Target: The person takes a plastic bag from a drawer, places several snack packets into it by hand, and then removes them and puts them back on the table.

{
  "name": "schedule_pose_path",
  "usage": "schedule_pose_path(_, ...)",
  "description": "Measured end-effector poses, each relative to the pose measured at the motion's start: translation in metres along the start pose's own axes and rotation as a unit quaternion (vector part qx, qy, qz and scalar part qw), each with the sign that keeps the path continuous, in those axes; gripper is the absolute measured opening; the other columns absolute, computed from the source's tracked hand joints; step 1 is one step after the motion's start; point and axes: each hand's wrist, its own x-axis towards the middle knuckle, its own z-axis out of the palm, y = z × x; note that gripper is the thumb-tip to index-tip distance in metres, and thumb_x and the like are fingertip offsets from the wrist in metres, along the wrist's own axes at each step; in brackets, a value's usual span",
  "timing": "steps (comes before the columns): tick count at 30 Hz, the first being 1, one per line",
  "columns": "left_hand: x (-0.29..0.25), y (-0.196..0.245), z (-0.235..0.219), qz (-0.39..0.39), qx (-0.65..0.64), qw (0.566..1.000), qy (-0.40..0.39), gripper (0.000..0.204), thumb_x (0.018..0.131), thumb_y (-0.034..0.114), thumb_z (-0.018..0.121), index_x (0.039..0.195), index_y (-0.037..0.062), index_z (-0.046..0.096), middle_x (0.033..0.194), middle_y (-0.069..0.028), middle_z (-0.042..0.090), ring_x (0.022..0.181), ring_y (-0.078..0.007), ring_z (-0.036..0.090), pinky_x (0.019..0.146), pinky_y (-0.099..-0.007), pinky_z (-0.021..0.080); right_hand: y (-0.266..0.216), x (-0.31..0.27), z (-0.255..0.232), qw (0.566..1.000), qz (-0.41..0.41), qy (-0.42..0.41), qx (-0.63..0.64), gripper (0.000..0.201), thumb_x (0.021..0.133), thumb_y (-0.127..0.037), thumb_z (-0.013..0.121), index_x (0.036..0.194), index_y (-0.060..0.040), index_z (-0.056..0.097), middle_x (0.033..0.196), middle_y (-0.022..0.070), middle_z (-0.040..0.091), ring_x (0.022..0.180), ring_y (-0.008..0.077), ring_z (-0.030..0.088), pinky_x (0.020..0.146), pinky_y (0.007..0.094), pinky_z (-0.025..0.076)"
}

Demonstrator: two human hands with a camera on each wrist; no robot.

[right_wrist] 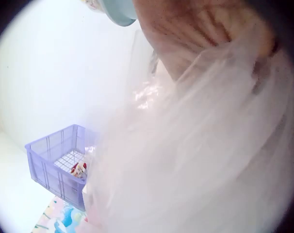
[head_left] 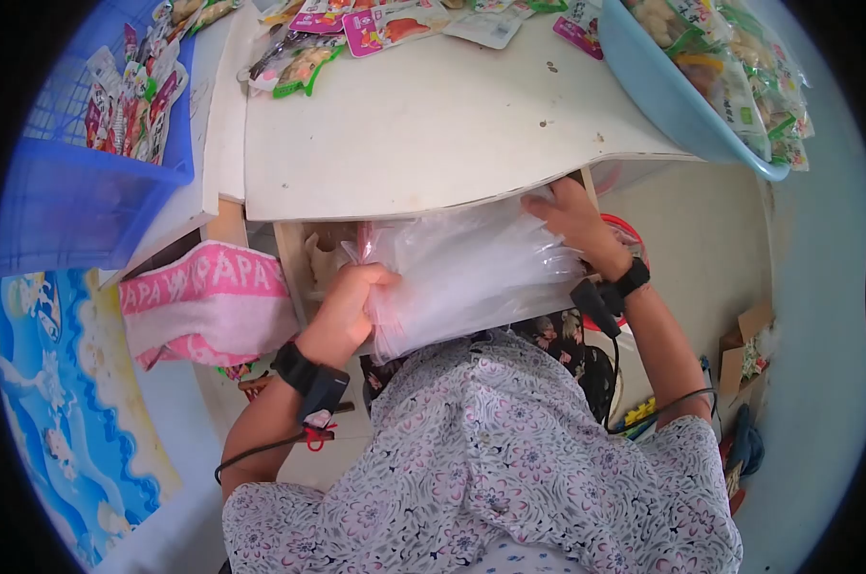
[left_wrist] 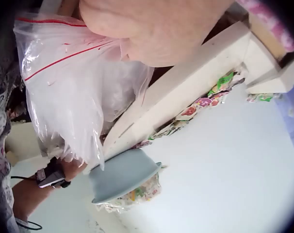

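Note:
A stack of clear plastic bags (head_left: 481, 273) lies across an open drawer below the white tabletop, level with the person's lap. The left hand (head_left: 351, 301) grips the bags' left end; in the left wrist view this hand (left_wrist: 152, 29) is above red zip lines on the bags (left_wrist: 64, 92). At the far end, the right hand (head_left: 576, 225) holds the bags' upper right corner, its fingertips partly hidden by plastic and the table edge. The right wrist view shows the right hand (right_wrist: 200, 34) against blurred, translucent bags (right_wrist: 186, 155).
Snack packets (head_left: 394, 27) lie along the back of the white table (head_left: 404, 134). A blue basin (head_left: 681, 105) of packets overhangs its right side; a blue crate (head_left: 88, 196) stands at left. A pink towel (head_left: 213, 306) hangs beside the drawer.

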Motion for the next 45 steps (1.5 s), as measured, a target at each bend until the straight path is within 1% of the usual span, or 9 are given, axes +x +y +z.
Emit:
schedule_pose_path(1,0.013,-0.006,0.000,-0.114,-0.145,0.982,0.037,0.022,0.091,-0.005,0.059,0.111,-0.0028,0.068,0.107,-0.0115,0.071,0.097,-0.0224,0.069,0.091,-0.0346,0.056,0.016,0.005,0.003,0.999,-0.041,0.023,-0.028,0.039,0.091,-0.011,0.067,0.123,0.0101,0.061,0.107,0.0222,0.071,0.099,0.0272,0.067,0.091,0.0401,0.052)
schedule_pose_path(5,0.027,-0.015,0.000,0.110,0.045,0.992,-0.042,0.013,0.091,0.002,0.062,0.102,-0.0021,0.069,0.097,-0.0102,0.071,0.090,-0.0215,0.070,0.082,-0.0362,0.058,0.038,0.011,0.014,0.986,-0.048,0.089,-0.131,0.039,0.094,-0.012,0.064,0.127,0.0078,0.059,0.115,0.0286,0.069,0.104,0.0384,0.067,0.092,0.0428,0.051)
schedule_pose_path(11,0.069,-0.021,-0.016,-0.021,-0.091,0.995,0.027,0.018,0.089,0.003,0.063,0.104,-0.0022,0.071,0.096,-0.0094,0.071,0.090,-0.0218,0.071,0.081,-0.0371,0.058,-0.016,-0.028,0.004,0.983,-0.080,0.061,-0.153,0.040,0.095,-0.011,0.064,0.130,0.0060,0.056,0.115,0.0278,0.068,0.109,0.0467,0.063,0.089,0.0481,0.053)
schedule_pose_path(20,0.049,-0.008,-0.010,-0.006,-0.109,0.994,-0.014,0.022,0.091,0.002,0.062,0.110,-0.0025,0.073,0.108,-0.0086,0.072,0.099,-0.0198,0.071,0.088,-0.0349,0.057,-0.096,-0.062,0.010,0.919,-0.251,0.019,-0.302,0.029,0.075,-0.007,0.069,0.104,-0.0045,0.072,0.107,0.0124,0.070,0.110,0.0327,0.066,0.085,0.0421,0.056)
schedule_pose_path(23,0.047,-0.001,-0.017,0.223,0.366,0.900,-0.077,0.025,0.094,0.005,0.065,0.117,0.0000,0.071,0.114,-0.0068,0.071,0.108,-0.0171,0.068,0.093,-0.0320,0.055,-0.078,-0.046,0.035,0.874,-0.305,-0.083,-0.368,0.016,0.079,-0.006,0.069,0.094,-0.0059,0.071,0.119,0.0095,0.071,0.122,0.0316,0.063,0.096,0.0445,0.054)
schedule_pose_path(27,0.041,0.000,-0.012,0.233,0.237,0.942,-0.040,0.022,0.095,0.010,0.069,0.117,0.0051,0.070,0.111,-0.0019,0.069,0.107,-0.0132,0.064,0.092,-0.0283,0.051,-0.018,-0.040,0.040,0.827,-0.288,-0.100,-0.472,0.018,0.079,-0.007,0.065,0.094,-0.0074,0.074,0.115,0.0090,0.071,0.128,0.0301,0.059,0.103,0.0469,0.050)
schedule_pose_path(33,0.083,-0.012,-0.014,0.045,-0.148,0.988,0.002,0.017,0.095,0.006,0.067,0.111,0.0076,0.070,0.104,0.0009,0.068,0.097,-0.0117,0.063,0.084,-0.0275,0.050,-0.027,-0.030,0.042,0.843,-0.221,-0.122,-0.475,0.021,0.080,-0.004,0.065,0.099,-0.0077,0.073,0.108,0.0098,0.072,0.120,0.0306,0.063,0.103,0.0470,0.050)
schedule_pose_path(37,0.042,0.015,-0.007,0.141,0.146,0.976,0.072,0.027,0.095,0.004,0.065,0.122,-0.0001,0.068,0.117,-0.0030,0.069,0.106,-0.0174,0.064,0.094,-0.0317,0.049,-0.033,-0.035,0.050,0.869,-0.220,-0.120,-0.427,0.027,0.081,-0.007,0.066,0.108,-0.0090,0.072,0.106,0.0093,0.072,0.114,0.0302,0.064,0.102,0.0474,0.050)
schedule_pose_path(45,-0.036,0.007,0.024,0.216,0.139,0.959,0.123,0.052,0.101,0.006,0.059,0.151,-0.0030,0.048,0.155,-0.0132,0.049,0.143,-0.0212,0.046,0.119,-0.0369,0.037,-0.035,-0.034,0.039,0.892,-0.217,-0.124,-0.377,0.030,0.085,-0.011,0.068,0.115,-0.0083,0.071,0.116,0.0098,0.073,0.125,0.0339,0.062,0.107,0.0519,0.048)
